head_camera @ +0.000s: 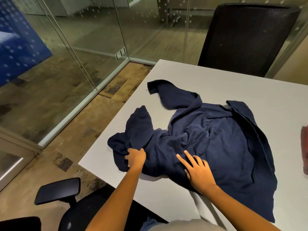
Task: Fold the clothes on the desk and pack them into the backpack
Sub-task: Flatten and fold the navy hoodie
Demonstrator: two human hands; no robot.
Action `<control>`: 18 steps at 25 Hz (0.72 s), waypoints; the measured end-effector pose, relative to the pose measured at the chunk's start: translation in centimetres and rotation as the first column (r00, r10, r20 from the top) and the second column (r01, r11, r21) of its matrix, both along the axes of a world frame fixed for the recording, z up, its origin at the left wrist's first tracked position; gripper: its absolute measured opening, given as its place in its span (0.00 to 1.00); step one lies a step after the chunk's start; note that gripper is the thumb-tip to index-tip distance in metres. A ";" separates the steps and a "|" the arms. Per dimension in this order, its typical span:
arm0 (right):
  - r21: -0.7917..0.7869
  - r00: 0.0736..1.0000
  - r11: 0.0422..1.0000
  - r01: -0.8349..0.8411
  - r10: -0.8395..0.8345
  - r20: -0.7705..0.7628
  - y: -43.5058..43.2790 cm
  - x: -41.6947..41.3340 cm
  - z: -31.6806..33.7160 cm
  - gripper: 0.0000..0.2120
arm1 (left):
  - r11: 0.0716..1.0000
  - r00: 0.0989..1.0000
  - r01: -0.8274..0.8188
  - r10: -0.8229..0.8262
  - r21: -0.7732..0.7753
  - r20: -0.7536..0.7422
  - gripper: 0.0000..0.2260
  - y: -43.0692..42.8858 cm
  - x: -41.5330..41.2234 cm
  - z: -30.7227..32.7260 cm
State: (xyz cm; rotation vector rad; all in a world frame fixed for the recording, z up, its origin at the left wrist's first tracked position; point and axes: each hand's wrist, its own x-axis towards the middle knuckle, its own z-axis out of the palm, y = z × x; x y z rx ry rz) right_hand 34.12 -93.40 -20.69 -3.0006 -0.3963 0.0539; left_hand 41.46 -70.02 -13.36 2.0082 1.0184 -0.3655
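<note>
Here the left hand (135, 157) grips a bunch of the navy sweatshirt (216, 139); the right hand (198, 172) rests on it, fingers (189, 155) spread flat, on the tabletop (183, 72).

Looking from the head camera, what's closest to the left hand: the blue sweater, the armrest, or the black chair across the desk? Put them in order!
1. The blue sweater: the left hand grips it.
2. The armrest: lower left, off the desk.
3. The black chair: beyond the desk's far side.

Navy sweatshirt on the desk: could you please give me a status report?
Left hand grips bunched fabric; right hand flat on it. Navy sweatshirt rumpled, unfolded. Nothing on top of it.
</note>
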 end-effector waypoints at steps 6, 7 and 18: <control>0.014 0.998 1.000 -0.005 0.006 -0.065 -1.8 -0.9 -0.3 0.26 | 0.999 0.976 -0.048 0.052 -0.022 0.211 0.19 4.8 5.1 0.5; 0.008 0.998 1.000 -0.014 0.014 -0.068 -2.5 -1.1 -0.5 0.25 | 0.999 0.973 -0.037 0.041 -0.026 0.228 0.19 6.1 5.3 0.4; -0.055 0.988 0.995 0.085 -0.092 -0.127 -3.8 -2.5 -0.8 0.26 | 0.866 0.695 -0.407 0.500 -0.290 0.518 0.09 5.7 -3.6 1.6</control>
